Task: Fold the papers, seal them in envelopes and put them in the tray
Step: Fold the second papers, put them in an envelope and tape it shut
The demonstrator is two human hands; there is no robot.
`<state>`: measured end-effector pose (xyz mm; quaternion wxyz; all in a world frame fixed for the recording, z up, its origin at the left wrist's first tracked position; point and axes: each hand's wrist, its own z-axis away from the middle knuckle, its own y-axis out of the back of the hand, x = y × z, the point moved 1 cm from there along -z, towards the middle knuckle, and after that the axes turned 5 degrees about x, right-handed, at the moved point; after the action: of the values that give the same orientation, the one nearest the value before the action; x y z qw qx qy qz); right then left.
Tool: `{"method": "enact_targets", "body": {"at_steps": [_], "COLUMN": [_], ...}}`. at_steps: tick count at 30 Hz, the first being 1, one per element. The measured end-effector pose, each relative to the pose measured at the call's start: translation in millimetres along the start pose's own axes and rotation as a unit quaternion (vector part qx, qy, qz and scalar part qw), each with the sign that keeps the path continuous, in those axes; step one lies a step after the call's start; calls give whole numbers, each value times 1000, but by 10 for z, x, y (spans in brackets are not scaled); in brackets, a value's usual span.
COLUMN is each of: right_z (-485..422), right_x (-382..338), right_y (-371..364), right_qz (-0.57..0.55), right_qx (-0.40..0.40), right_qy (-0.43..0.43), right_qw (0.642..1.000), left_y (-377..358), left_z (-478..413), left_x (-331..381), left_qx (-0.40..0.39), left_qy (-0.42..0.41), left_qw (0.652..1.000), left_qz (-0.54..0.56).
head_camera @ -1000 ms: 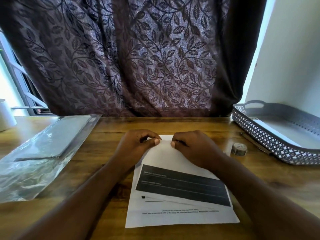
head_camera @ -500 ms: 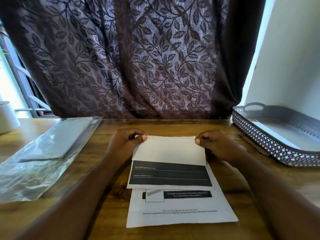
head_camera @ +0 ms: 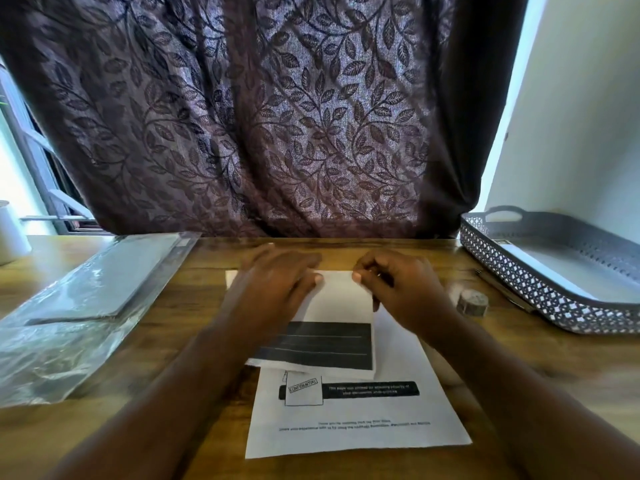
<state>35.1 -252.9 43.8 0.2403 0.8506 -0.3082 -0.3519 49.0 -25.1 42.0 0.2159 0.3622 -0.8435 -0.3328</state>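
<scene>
Tape roll (head_camera: 473,301) between paper (head_camera: 349,431) and tray (head_camera: 526,289); plastic packet (head_camera: 62,327) crowds left; table (head_camera: 180,299) strip between passable.

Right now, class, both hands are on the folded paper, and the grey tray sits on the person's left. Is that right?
No: the head view shows the grey tray on the person's right. The left hand and right hand are indeed on the folded paper.

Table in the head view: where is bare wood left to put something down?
Bare wood lies between the plastic packet and the printed sheet, and at the front right, in front of the tray. The strip before the curtain is free too. It is crowded between the right hand and the tray, where a tape roll sits.
</scene>
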Motion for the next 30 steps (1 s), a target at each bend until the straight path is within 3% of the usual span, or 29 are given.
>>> {"method": "enact_targets", "body": {"at_steps": [4, 9, 16, 21, 26, 30], "right_z": [34, 24, 20, 19, 31, 21], "right_x": [-146, -40, 367, 622, 716, 691], "right_y": [-83, -71, 130, 177, 151, 116], "right_qz": [0, 7, 1, -25, -67, -117], "right_qx": [-13, 12, 102, 112, 120, 115], "right_qy": [82, 101, -10, -77, -128, -152], "right_qw": [997, 995, 995, 990, 982, 975], "left_y": [-1, 11, 74, 49, -52, -68], "left_z": [2, 6, 15, 64, 100, 92], "left_x": [195, 132, -246, -397, -453, -425], "left_qx": [-14, 3, 69, 99, 105, 115], "left_qy": [-70, -62, -3, 54, 165, 210], "left_qw": [997, 998, 997, 993, 971, 940], "left_qz": [-14, -22, 16, 38, 135, 243]}}
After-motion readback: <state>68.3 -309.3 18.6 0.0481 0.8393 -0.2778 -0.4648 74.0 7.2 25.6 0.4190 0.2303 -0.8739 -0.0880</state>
